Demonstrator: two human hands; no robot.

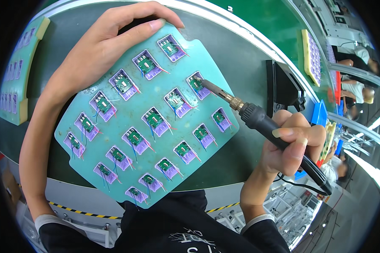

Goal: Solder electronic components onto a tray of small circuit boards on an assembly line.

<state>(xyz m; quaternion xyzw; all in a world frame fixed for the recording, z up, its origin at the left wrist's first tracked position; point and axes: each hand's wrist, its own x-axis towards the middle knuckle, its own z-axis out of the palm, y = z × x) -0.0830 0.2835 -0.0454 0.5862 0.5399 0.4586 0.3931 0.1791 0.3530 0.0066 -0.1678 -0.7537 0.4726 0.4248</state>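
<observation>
A pale green tray (156, 89) lies tilted across the bench, with several purple recesses in rows. Each recess holds a small green circuit board with thin red and blue wires sticking out. My left hand (99, 48) grips the tray's far left edge, its thumb and fingers curled along the rim. In my right hand (293, 143) is a black soldering iron (257, 117), held like a pen. Its tip meets or hovers just over a circuit board (195, 86) near the tray's right side; actual contact cannot be made out.
Another green tray (19, 71) with purple recesses stands at the far left. A black angular stand (285, 86) sits right of the tray, near a blue bin (318, 113). Beyond the bench rail lies a yellow-edged tray (311, 57). Several people sit at the far right.
</observation>
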